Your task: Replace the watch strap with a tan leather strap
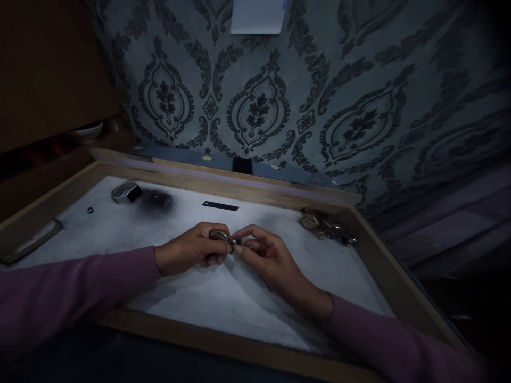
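Note:
Over the middle of a wood-edged tray with a white floor, my left hand (194,249) is closed around a shiny metal wristwatch (219,234). Only its curved, gleaming edge shows between the fingers. My right hand (271,254) meets it from the other side, thumb and forefinger pinched at the watch's right end; the other fingers are curled. Whether a small part sits within that pinch is too dark to make out. Just beyond both hands lies a dark, flat cutter blade (220,206) with a hole at one end.
At the tray's back left rests a silver wristwatch (126,192), with a small dark ring (90,210) nearby. Several metal watches (319,224) are heaped at the right. An oblong frame-like piece (35,242) lies far left. The raised wooden rim (247,184) borders a patterned wall (259,106).

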Motion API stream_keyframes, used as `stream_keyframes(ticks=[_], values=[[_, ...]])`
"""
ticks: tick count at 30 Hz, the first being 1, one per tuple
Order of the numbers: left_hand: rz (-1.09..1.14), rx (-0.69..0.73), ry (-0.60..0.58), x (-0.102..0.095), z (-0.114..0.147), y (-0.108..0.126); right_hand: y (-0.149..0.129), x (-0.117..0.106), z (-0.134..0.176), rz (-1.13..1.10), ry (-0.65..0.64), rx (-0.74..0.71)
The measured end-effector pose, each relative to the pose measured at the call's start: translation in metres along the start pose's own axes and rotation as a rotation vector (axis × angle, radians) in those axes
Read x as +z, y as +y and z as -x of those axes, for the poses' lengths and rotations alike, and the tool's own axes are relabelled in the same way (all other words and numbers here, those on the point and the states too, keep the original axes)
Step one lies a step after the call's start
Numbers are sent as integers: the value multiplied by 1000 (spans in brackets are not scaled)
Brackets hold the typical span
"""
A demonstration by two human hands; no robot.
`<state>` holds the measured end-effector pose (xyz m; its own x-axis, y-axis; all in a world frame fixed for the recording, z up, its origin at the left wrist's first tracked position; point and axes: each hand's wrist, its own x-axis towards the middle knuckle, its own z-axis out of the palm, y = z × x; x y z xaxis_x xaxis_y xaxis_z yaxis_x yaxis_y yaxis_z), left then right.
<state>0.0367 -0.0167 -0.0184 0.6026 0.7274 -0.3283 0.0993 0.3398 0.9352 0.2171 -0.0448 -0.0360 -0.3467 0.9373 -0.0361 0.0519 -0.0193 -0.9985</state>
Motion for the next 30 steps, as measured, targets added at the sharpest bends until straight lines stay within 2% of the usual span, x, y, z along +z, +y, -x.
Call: stream_keyframes(ticks=[6,15,23,27,30], values=[[-9,1,3,-1,1,0,-9,-4,2,39,73,4],[-15,-5,-15,-4,1,0,1,-9,0,255,103,-67],[-15,16,-37,-6,1,-2,1,-9,-2,-36,-13,72],[-11,13,-37,-7,0,-3,-1,-10,-2,-16,11,110],[-13,4,-25,-6,0,-1,0,-11,-2,58,44,69]])
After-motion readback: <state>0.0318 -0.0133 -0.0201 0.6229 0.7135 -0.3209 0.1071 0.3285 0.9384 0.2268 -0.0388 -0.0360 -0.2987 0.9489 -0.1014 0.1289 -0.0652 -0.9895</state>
